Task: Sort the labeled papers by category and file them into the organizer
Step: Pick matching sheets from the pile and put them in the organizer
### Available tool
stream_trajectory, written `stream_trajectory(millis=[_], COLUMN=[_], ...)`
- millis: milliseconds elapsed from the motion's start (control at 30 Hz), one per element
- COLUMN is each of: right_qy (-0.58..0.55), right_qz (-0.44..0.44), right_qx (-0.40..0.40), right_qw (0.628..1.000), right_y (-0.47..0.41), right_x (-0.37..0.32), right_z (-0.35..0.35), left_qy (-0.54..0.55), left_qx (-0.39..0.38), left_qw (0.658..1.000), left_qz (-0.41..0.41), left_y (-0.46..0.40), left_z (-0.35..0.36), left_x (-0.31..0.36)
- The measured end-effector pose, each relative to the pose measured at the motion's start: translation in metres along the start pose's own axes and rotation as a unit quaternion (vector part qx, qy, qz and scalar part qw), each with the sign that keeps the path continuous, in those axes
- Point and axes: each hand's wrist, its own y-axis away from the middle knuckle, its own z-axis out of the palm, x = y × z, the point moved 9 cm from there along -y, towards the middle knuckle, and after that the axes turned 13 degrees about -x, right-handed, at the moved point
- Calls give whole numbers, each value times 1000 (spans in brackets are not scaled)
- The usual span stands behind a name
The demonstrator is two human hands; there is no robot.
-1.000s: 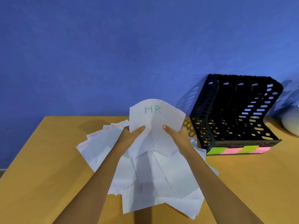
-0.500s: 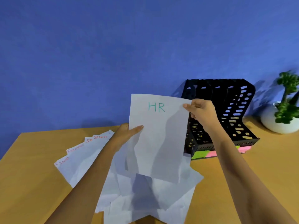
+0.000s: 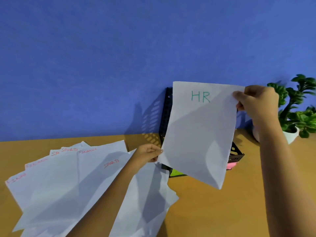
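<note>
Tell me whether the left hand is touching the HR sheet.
Touching. In the head view the left hand pinches the lower left edge of the HR sheet, with its fingertips on the paper; the right hand grips the top right corner.

Thin matt paper sheet [image 3: 198, 134], slightly creased, is pinched between fingers. Perforated black plastic organizer [image 3: 165, 120] is seen behind them. Smooth wood-look tabletop [image 3: 213, 211] below.

Both forearms bare to the frame edge; no sleeves visible. Left hand [image 3: 148, 153] and right hand [image 3: 258, 103]: no rings, watch or gloves seen. Fingernails short and unpainted where visible.
</note>
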Motion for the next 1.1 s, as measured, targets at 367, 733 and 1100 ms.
stream_trajectory(millis=[367, 733, 1100], right_qy=[149, 194, 216], right_qz=[-67, -131, -149], right_qx=[41, -23, 36], right_qw=[986, 972, 964], right_y=[-19, -24, -11], right_x=[-25, -42, -71], right_z=[-14, 10, 24], left_qy=[-132, -218, -225], left_qx=[62, 9, -20], left_qw=[986, 968, 960], left_qz=[-76, -124, -168], left_y=[-36, -47, -43], left_z=[39, 65, 68], left_x=[-15, -32, -42])
